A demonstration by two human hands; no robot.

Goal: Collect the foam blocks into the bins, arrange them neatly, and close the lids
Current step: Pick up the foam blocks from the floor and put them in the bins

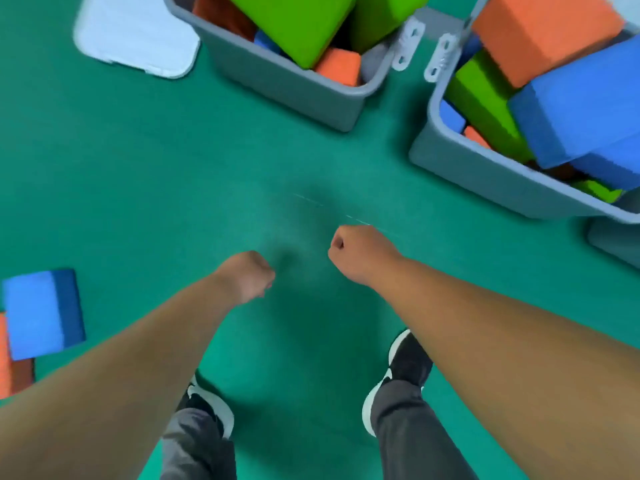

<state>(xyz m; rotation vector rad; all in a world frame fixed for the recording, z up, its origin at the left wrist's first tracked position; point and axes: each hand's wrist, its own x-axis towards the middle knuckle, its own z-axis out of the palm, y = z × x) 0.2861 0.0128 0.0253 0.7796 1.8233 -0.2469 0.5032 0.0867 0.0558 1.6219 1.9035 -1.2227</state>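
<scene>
Two grey bins stand on the green floor ahead of me. The middle bin (294,86) holds green, orange and blue foam blocks piled above its rim. The right bin (491,174) is heaped with a large orange block (540,32), a large blue block (581,112) and a green one (481,98). A blue block (38,313) lies on an orange block (14,372) at the left edge of the floor. My left hand (247,275) and my right hand (358,252) hang over bare floor, fingers curled into fists, holding nothing.
A pale blue lid (138,32) lies flat on the floor at the top left. White latches (408,43) stick out between the two bins. Part of another grey bin (616,240) shows at the right edge. My shoes (398,372) stand below my hands.
</scene>
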